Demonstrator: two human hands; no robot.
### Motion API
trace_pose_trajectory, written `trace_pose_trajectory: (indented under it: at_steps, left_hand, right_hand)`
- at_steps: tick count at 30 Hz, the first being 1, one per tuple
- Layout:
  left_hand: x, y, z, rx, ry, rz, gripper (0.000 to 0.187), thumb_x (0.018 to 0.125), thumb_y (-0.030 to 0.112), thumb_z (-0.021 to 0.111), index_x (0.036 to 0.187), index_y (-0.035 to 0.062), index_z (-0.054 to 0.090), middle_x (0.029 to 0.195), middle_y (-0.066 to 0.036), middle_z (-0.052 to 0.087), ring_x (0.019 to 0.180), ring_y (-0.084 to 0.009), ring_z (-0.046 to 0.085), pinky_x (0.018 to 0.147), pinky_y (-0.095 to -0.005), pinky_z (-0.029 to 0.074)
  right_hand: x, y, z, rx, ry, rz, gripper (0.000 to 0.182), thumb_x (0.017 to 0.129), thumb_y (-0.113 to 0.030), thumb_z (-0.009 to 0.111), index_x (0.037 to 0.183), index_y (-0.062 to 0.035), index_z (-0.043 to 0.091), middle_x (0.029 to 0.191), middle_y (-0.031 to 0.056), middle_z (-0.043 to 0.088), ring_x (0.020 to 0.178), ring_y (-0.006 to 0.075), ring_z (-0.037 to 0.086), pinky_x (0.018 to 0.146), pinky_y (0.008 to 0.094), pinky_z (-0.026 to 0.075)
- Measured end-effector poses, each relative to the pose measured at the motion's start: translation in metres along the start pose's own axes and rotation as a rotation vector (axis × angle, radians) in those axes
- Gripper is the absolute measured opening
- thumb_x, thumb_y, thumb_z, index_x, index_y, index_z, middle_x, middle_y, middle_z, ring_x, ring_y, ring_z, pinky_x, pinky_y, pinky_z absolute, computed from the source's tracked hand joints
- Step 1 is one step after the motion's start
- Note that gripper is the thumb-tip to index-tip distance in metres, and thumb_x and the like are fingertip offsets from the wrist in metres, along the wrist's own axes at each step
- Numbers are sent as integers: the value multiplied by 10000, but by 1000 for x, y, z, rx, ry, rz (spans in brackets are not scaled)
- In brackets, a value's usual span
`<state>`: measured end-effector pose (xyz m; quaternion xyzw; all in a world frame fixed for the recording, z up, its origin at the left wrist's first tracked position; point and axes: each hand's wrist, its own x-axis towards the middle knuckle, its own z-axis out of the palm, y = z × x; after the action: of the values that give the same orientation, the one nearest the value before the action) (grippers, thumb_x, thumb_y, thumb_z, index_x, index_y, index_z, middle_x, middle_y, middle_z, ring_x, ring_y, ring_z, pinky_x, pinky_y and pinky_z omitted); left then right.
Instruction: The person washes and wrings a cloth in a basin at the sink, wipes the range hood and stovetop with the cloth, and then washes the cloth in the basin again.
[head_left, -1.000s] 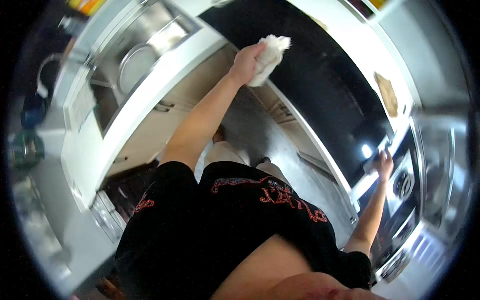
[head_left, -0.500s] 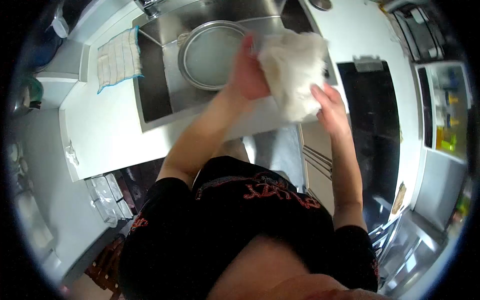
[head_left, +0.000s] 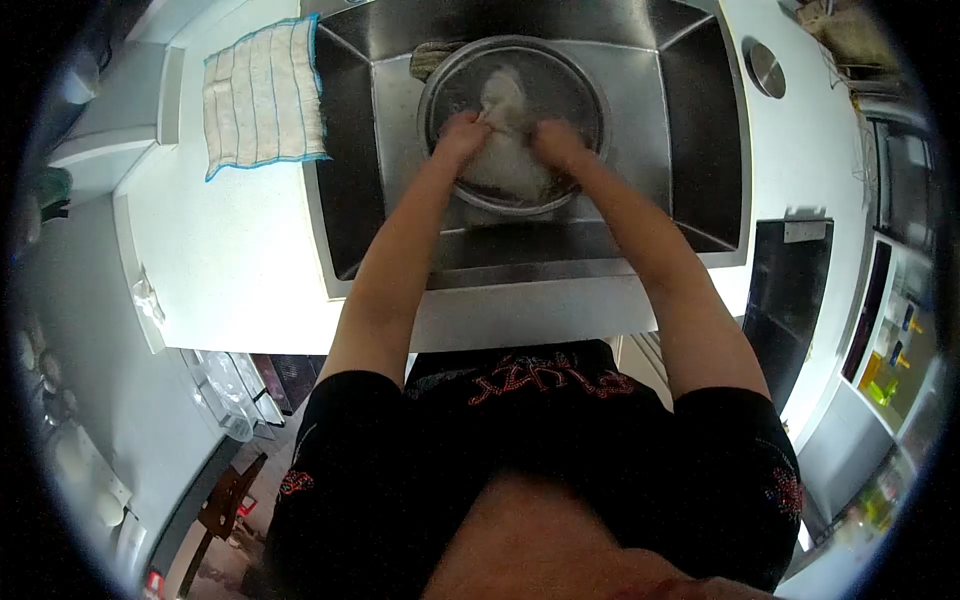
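Note:
A round metal basin [head_left: 598, 100] stands in the stainless steel sink [head_left: 640, 190]. A whitish cloth [head_left: 508, 165] lies bunched in the basin, which looks filled with water. My left hand [head_left: 462, 140] is closed on the cloth's left edge. On the right side of the cloth is my right hand [head_left: 560, 145], blurred, its fingers closed on the fabric. Both hands are inside the basin's rim.
A striped cloth with blue edging [head_left: 265, 95] lies on the counter left of the sink. Behind the basin's left side is a brownish item [head_left: 430, 60]. A round metal lid [head_left: 766, 69] and a black cooktop [head_left: 790, 300] are on the right.
The whitish cloth has gone from above the sink's right side down into the basin, with both hands. The view has shifted, and the whole sink now shows.

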<state>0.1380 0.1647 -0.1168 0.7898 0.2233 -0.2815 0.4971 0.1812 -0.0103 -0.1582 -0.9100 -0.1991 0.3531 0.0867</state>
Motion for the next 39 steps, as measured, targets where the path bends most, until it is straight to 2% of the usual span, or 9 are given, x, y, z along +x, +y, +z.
trace_pose_trajectory:
  at_steps: [3, 6, 12, 17, 23, 26, 32, 34, 39]
  left_hand:
    - [11, -17, 4, -370, 15, 103, 432, 800, 205, 499, 1184, 18, 436, 1042, -122, 542, 944, -269, 524, 823, -390, 409]
    - [-25, 16, 10, -691, 73, 123, 468, 827, 274, 476, 1212, 17, 404, 1137, -123, 482, 1031, -269, 468, 864, -386, 382]
    - [-13, 3, 31, -973, 37, 59, 546, 858, 365, 440, 1261, 13, 338, 1255, -132, 399, 1139, -285, 393, 925, -393, 334]
    - [-3, 2, 27, -1025, -6, -96, 560, 857, 371, 441, 1275, 18, 320, 1270, -139, 387, 1148, -305, 385, 936, -422, 314]
    - [-35, 30, -11, -834, 19, -79, 512, 849, 322, 470, 1233, 1, 361, 1243, -149, 409, 1132, -307, 401, 929, -426, 324]
    - [-23, 21, -9, -612, 10, -96, 487, 844, 296, 485, 1208, -11, 383, 1226, -155, 422, 1123, -307, 409, 926, -423, 330]
    - [-12, 16, 1, -1116, -66, -133, 423, 851, 253, 483, 1162, -27, 422, 1194, -161, 446, 1098, -299, 429, 924, -410, 344]
    - [-10, 17, 5, -1270, -133, -138, 429, 843, 256, 487, 1164, -20, 422, 1192, -158, 450, 1092, -290, 435, 925, -401, 346]
    - [-10, 27, 23, -1059, -91, -42, 541, 768, 292, 560, 1208, 19, 403, 1205, -147, 450, 1093, -267, 443, 930, -379, 344]
  right_hand:
    - [5, 6, -18, 396, 137, 86, 305, 788, -175, 476, 1049, -36, 546, 952, 191, 588, 886, 329, 568, 785, 397, 442]
    - [11, -31, 10, 421, 672, -249, 277, 785, -210, 494, 991, -44, 579, 894, 180, 601, 799, 321, 590, 722, 382, 466]
    - [-69, -122, -34, 304, 653, -418, 290, 822, -305, 467, 919, -58, 586, 833, 147, 606, 749, 318, 583, 692, 386, 454]
    - [8, -50, -35, 607, 380, 45, 372, 858, -360, 421, 961, -42, 586, 873, 138, 616, 772, 305, 591, 704, 381, 446]
    - [-17, -22, -44, 434, 499, 34, 352, 864, -304, 426, 1044, -26, 543, 945, 184, 586, 866, 297, 578, 747, 388, 435]
    - [-2, -4, -11, 225, 348, -151, 310, 840, -245, 457, 1040, -21, 537, 985, 193, 566, 890, 290, 574, 726, 388, 445]
    - [-8, -51, -25, 299, 378, -113, 263, 819, -231, 466, 987, -58, 570, 945, 172, 569, 841, 334, 571, 688, 391, 470]
    - [-44, -88, -25, 317, 597, -402, 273, 827, -260, 456, 970, -63, 579, 898, 168, 591, 799, 334, 581, 680, 407, 466]
    - [-3, -54, -31, 352, 395, 18, 293, 842, -279, 442, 984, -57, 572, 925, 165, 594, 792, 338, 579, 678, 420, 457]
